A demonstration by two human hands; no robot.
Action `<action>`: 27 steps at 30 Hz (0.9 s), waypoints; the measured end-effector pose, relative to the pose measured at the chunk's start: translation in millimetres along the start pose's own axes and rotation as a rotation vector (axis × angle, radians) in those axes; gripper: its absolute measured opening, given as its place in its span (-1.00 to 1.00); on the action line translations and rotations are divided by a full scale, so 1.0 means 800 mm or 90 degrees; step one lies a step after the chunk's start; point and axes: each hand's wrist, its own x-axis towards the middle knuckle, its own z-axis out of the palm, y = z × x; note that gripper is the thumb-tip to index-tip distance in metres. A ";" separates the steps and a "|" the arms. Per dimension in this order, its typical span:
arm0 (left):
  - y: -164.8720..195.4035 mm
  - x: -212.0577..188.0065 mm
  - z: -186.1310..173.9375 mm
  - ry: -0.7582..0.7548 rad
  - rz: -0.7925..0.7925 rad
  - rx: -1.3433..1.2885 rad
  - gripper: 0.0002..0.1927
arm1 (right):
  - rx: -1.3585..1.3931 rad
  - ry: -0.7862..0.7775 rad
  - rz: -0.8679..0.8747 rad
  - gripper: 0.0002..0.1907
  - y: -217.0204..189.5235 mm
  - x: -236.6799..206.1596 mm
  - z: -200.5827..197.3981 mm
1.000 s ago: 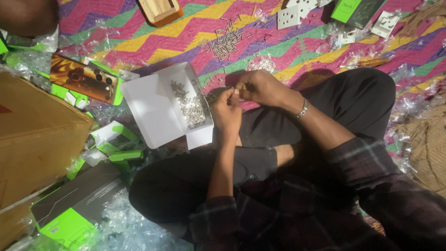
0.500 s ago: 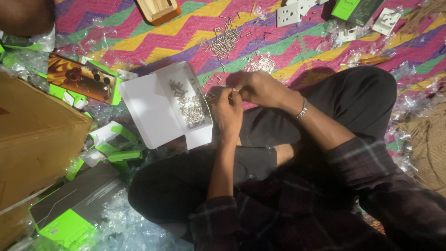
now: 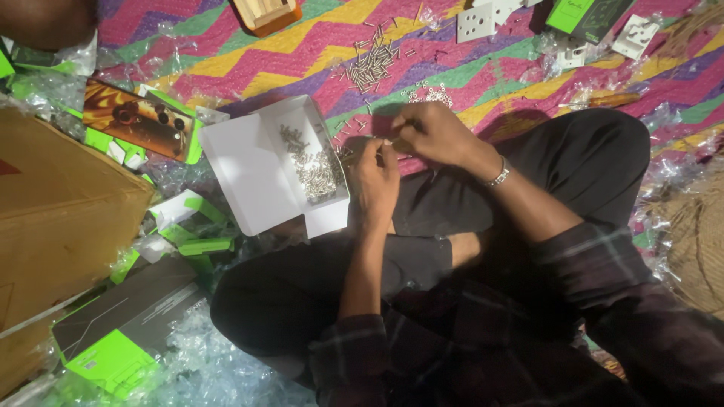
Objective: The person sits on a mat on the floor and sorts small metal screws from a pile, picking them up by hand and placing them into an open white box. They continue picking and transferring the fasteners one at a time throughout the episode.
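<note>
I sit cross-legged on a zigzag-patterned mat (image 3: 249, 53). My left hand (image 3: 375, 181) and my right hand (image 3: 434, 134) meet above my knee, fingertips pinched together on something small that I cannot make out. Just left of my left hand lies an open white cardboard box (image 3: 260, 177) with a heap of small silver screws (image 3: 317, 169) in it. More loose screws (image 3: 369, 64) are scattered on the mat beyond my hands. A metal bracelet (image 3: 498, 178) circles my right wrist.
A large brown carton (image 3: 60, 218) stands at the left. Green-and-white packaging (image 3: 113, 354) and crumpled clear plastic (image 3: 204, 369) litter the floor. White switch plates (image 3: 477, 21) and a wooden-coloured piece (image 3: 265, 13) lie at the far edge. A woven basket (image 3: 697, 241) sits at the right.
My hands stay together over my knee, with only small finger movements. The rest of the scene looks the same.
</note>
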 end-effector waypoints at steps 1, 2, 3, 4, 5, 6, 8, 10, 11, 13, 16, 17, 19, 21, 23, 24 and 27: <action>0.000 0.000 -0.001 -0.001 -0.002 0.004 -0.78 | -0.016 -0.012 -0.060 -0.76 0.000 0.000 0.001; 0.000 0.000 -0.001 -0.002 -0.002 0.008 -0.78 | -0.034 -0.022 -0.121 -0.75 0.001 0.000 0.002; 0.000 0.001 -0.001 -0.003 -0.002 0.011 -0.78 | -0.004 -0.041 -0.079 -0.75 0.001 0.001 0.002; 0.000 0.000 -0.002 -0.006 -0.010 0.019 -0.78 | 0.027 -0.063 -0.036 -0.75 0.001 0.001 0.002; 0.000 -0.002 -0.003 -0.008 -0.020 0.027 -0.79 | 0.058 -0.086 0.007 -0.74 0.002 0.000 0.002; -0.001 -0.002 -0.003 -0.008 -0.028 0.035 -0.79 | 0.094 -0.059 0.037 -0.75 0.002 0.001 0.002; -0.001 0.000 -0.002 -0.004 -0.040 0.024 -0.79 | 0.167 -0.006 0.093 -0.75 0.002 0.000 0.001; -0.001 0.001 0.000 0.011 -0.024 0.017 -0.79 | 0.042 -0.084 0.051 -0.76 0.003 0.000 0.002; -0.001 0.002 0.001 0.025 -0.001 0.017 -0.79 | -0.020 -0.121 0.030 -0.75 0.003 0.000 0.002; -0.001 0.003 0.000 0.031 0.009 0.007 -0.79 | 0.020 -0.125 0.046 -0.75 0.001 0.000 0.005; 0.000 0.002 -0.001 0.005 -0.045 -0.015 -0.79 | 0.035 -0.100 -0.002 -0.77 -0.002 0.000 0.004; 0.000 0.001 -0.001 -0.009 -0.071 -0.012 -0.78 | 0.033 -0.086 -0.031 -0.78 -0.003 0.001 0.003; -0.001 -0.001 -0.001 -0.019 -0.084 -0.020 -0.78 | 0.062 -0.111 0.007 -0.80 -0.005 0.000 -0.001; -0.003 0.001 0.001 -0.009 -0.052 -0.044 -0.79 | 0.094 -0.113 0.003 -0.81 -0.006 0.001 -0.006; -0.008 0.000 0.000 -0.007 -0.008 -0.011 -0.78 | 0.133 -0.102 -0.042 -0.82 -0.006 0.000 -0.009; -0.010 0.000 0.000 -0.004 0.014 0.006 -0.77 | 0.120 -0.096 -0.018 -0.83 -0.005 0.000 -0.011; -0.014 0.003 0.000 0.008 -0.019 0.060 -0.72 | 0.018 -0.034 0.021 -0.84 0.000 -0.001 -0.016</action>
